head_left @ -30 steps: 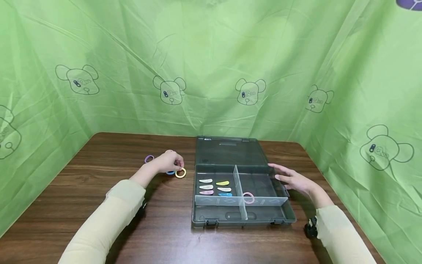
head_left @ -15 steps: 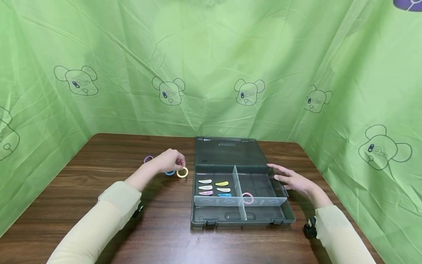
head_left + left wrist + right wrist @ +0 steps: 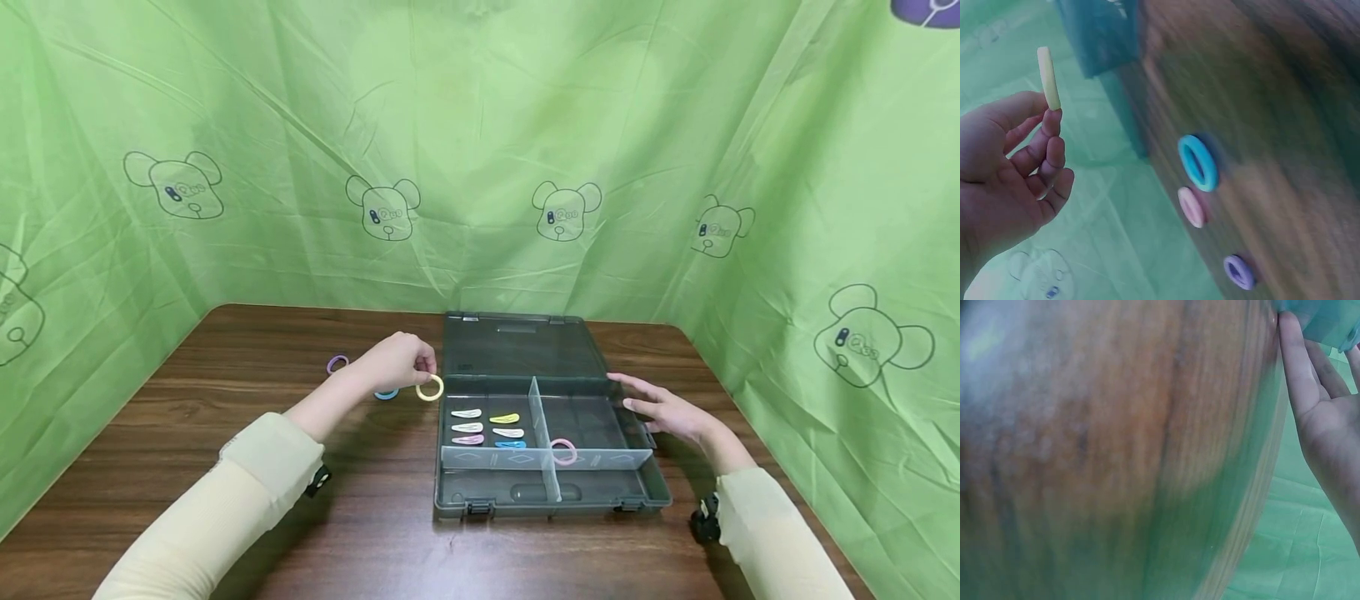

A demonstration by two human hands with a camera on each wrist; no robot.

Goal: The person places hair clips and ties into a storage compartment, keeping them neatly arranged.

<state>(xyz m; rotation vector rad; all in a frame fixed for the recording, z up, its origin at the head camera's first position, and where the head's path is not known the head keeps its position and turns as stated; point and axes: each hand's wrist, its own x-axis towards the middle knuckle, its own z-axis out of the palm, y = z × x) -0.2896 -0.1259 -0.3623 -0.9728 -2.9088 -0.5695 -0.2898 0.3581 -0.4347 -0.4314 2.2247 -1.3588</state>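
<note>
Between thumb and forefinger my left hand pinches a pale yellow hair tie, held up beside the box's left edge. In the left wrist view the yellow hair tie appears edge-on. The dark, see-through divided box lies with its lid laid back. Several snap hair clips fill its back left compartment in rows. A pink hair tie leans over the divider. My right hand rests at the box's right side, fingers extended; the right wrist view shows the fingertips against the box.
On the table left of the box lie a blue hair tie, a pink hair tie and a purple hair tie. The lid reaches toward the table's back edge. Green cloth hangs behind and at both sides.
My left hand has lifted the yellow hair tie off the table and carried it right, toward the box. The right hand has stayed at the box's side.
</note>
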